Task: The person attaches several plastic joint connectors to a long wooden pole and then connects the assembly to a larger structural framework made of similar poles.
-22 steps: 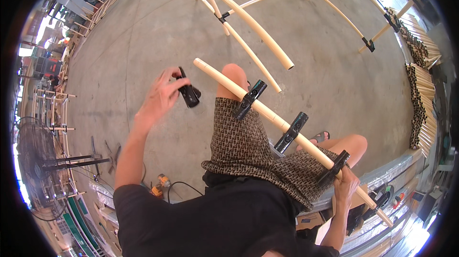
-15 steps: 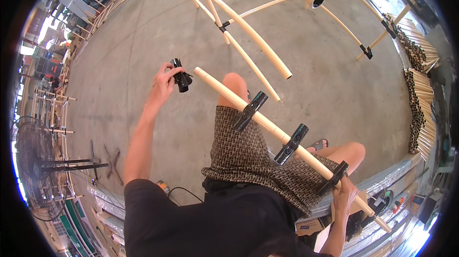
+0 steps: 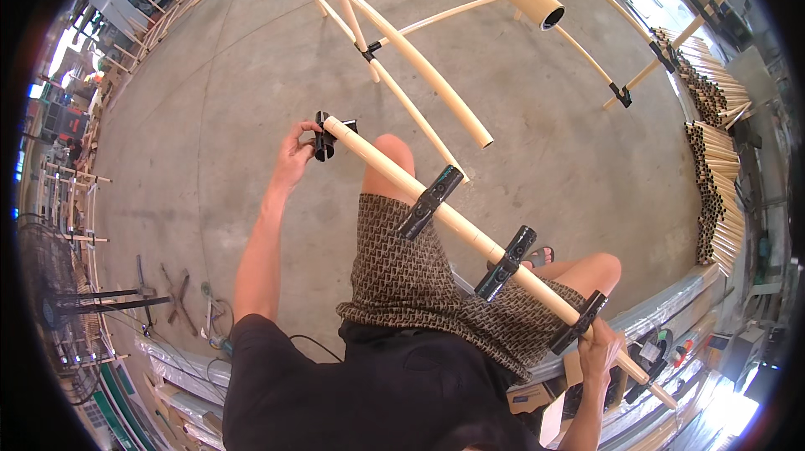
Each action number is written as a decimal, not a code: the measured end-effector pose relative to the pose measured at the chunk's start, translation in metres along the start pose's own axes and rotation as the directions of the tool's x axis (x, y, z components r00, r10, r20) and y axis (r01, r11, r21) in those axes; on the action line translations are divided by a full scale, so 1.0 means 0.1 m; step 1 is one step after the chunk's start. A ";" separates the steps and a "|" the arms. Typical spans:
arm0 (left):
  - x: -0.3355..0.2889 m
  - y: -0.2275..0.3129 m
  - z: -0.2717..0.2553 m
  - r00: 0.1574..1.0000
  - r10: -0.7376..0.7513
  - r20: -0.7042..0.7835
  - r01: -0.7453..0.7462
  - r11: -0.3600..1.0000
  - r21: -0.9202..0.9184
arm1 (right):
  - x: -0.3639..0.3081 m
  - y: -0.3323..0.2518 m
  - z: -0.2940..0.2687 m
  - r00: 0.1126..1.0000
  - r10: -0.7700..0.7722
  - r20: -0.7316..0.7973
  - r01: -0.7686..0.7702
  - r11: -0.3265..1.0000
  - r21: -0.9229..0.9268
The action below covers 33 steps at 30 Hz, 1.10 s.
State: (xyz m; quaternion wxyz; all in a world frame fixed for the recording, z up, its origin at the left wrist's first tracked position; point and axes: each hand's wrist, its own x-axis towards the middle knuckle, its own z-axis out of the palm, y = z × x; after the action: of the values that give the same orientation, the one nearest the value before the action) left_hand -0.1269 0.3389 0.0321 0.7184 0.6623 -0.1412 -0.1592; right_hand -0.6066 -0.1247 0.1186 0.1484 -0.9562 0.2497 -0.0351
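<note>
A long cream-coloured pipe (image 3: 377, 158) lies slantwise over my lap. Closed around its lower right part is my right hand (image 3: 599, 347), just past a black pipe joint (image 3: 579, 323). Two more black joints, a middle one (image 3: 506, 263) and a farther one (image 3: 430, 202), sit crosswise on the pipe above my thighs. My left hand (image 3: 295, 152) pinches a loose-looking black pipe joint (image 3: 324, 146) between fingers and thumb at the pipe's upper left end. Part of this joint is behind the pipe, and I cannot tell whether it is seated on it.
Ahead stands a frame of cream pipes (image 3: 419, 57) with black joints, some pipe ends pointing toward me. Stacked pipes (image 3: 717, 191) are at the right. A black fan (image 3: 54, 308) stands at the left. Wrapped bundles (image 3: 671, 304) and a cardboard box (image 3: 530, 399) lie at lower right.
My left hand has brought the black joint against the pipe's end, where there was a small gap before. My right hand keeps its grip. The whole view has shifted slightly.
</note>
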 end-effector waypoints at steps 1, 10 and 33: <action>-0.02 0.01 0.04 0.999 -0.037 -0.017 0.034 0.989 -0.146 | -0.01 0.02 -0.01 1.000 -0.011 0.006 0.011 1.000 -0.023; 0.03 -0.33 0.10 0.961 0.059 -0.270 -0.056 0.998 0.019 | 0.01 -0.05 -0.07 1.000 0.020 -0.019 -0.020 0.999 -0.025; 0.03 0.24 0.29 0.973 -0.231 -0.017 0.217 0.884 0.415 | -0.01 0.02 0.11 0.999 -0.030 0.022 0.032 0.995 -0.089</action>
State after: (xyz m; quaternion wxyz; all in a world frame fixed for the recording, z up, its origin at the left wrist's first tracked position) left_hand -0.1353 0.3127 0.0585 0.5360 0.8086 -0.1062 -0.2182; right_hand -0.6066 -0.1234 0.1077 0.1073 -0.9660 0.2346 -0.0164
